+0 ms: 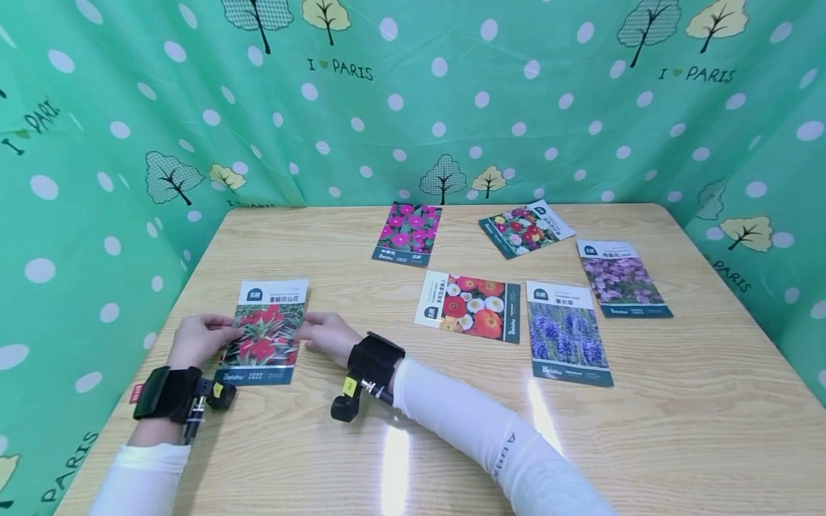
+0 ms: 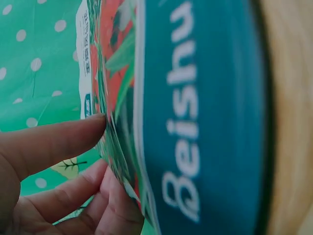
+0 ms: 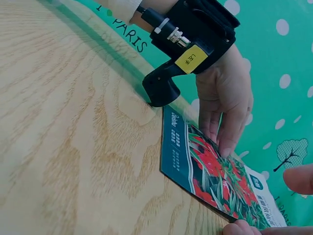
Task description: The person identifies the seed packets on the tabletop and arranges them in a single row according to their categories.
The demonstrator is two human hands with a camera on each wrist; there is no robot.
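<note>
A seed packet [image 1: 261,337] with red flowers lies at the left of the table, its picture side up. My left hand [image 1: 203,337] pinches its left edge; in the left wrist view the thumb [image 2: 73,139] presses the front while the fingers [image 2: 115,203] go behind. At the opposite edge is my right hand [image 1: 330,335]. The right wrist view shows its fingertips [image 3: 242,228] right at the packet's edge and its thumb [image 3: 299,179] spread apart from them. Part of the right hand is outside that view.
Further back lie a magenta-flower packet [image 1: 408,233] and a mixed-flower packet [image 1: 525,228]. Right of the middle are a poppy packet [image 1: 467,307], a blue-flower packet [image 1: 568,333] and a purple-flower packet [image 1: 622,278]. A green dotted curtain [image 1: 400,129] borders the wooden table [image 1: 452,444].
</note>
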